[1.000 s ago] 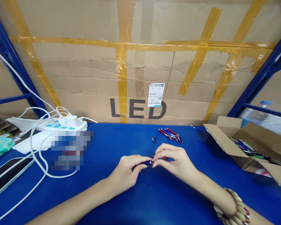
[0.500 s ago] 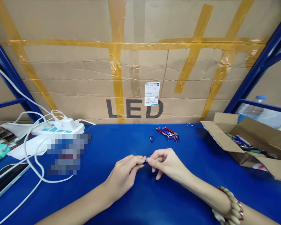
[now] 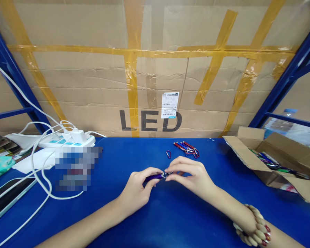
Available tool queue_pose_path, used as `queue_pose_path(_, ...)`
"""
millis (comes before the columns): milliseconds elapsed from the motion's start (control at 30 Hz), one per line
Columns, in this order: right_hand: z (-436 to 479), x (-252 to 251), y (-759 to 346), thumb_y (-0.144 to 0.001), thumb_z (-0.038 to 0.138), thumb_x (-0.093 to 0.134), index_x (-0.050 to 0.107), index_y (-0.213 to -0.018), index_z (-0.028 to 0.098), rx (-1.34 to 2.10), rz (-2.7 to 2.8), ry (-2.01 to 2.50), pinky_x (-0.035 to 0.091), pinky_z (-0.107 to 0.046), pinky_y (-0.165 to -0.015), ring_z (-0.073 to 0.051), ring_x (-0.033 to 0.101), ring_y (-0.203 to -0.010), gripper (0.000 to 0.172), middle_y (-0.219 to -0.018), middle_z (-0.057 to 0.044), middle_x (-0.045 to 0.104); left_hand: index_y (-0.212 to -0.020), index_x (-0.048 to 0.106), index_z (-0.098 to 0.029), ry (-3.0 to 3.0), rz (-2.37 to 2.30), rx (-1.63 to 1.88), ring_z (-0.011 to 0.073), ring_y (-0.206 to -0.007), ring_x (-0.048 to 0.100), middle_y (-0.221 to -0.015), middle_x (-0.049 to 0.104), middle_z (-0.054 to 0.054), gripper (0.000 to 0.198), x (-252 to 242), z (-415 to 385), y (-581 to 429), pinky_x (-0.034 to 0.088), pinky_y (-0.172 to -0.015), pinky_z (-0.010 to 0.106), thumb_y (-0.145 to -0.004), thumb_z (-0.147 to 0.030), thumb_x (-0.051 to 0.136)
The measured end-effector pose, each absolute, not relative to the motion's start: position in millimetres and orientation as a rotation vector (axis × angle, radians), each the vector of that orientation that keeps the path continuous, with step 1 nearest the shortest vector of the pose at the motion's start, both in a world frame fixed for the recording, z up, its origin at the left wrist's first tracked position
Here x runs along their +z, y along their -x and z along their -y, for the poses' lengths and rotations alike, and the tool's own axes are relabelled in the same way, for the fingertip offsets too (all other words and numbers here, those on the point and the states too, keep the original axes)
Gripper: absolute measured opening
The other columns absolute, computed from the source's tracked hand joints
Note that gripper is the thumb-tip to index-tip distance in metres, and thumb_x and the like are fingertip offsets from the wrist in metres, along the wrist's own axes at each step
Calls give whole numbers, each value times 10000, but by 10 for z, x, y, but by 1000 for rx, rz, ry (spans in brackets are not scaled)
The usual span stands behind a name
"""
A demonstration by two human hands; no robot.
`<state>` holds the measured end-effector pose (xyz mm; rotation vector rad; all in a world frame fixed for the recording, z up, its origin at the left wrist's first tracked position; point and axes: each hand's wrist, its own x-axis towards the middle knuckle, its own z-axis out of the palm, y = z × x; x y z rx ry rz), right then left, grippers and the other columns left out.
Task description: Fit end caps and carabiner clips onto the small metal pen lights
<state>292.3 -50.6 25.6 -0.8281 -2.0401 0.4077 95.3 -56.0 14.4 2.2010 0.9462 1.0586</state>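
My left hand is closed around a slim purple keychain penlight, gripped between thumb and fingers. The penlight lies nearly level, its silver end toward my right hand. With thumb and fingertips, my right hand pinches at that silver end; the small metal piece there is partly hidden by the fingers. Beyond my hands, a loose red carabiner rests on the blue tabletop. Several red and blue keychain penlights with carabiners lie side by side just behind the right hand.
At right stands an open cardboard box holding several pens or penlights. A white power strip with looping white cables sits at left, near a phone. A large taped carton walls off the back.
The purple penlight now shows between my hands, where only a dark bit showed before. My right hand has shifted slightly right and turned, its lower fingers tucked in. The view has shifted slightly.
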Motion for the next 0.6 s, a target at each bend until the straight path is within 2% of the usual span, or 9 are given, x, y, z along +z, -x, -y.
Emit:
queue_pose_path(100, 510, 276, -2995, -885, 295, 543, 708, -824, 203, 155, 2234, 657, 528, -229, -657, -123, 621, -715, 199, -802, -47, 656, -952, 640, -190, -2171, -921, 1004, 116, -604, 627, -797, 704, 3, 196, 142, 579, -962, 499, -605, 193, -863, -137, 474)
queue_pose_path(467, 575, 345, -3051, -911, 291, 503, 679, -862, 194, -115, 2397, 643, 483, -206, -586, -113, 614, -687, 207, -814, -41, 654, -948, 629, -205, -2160, -893, 934, 107, -557, 579, -793, 693, -10, 203, 134, 638, -972, 447, -569, 199, -870, -133, 456)
queue_pose_path(600, 619, 382, -3022, -941, 202, 428, 660, -855, 171, -256, 2472, 642, 462, -212, -543, -114, 597, -661, 250, -791, -44, 659, -957, 588, -206, -2164, -832, 931, 128, -711, 637, -855, 694, -1, 182, 83, 627, -958, 464, -667, 208, -885, -132, 439)
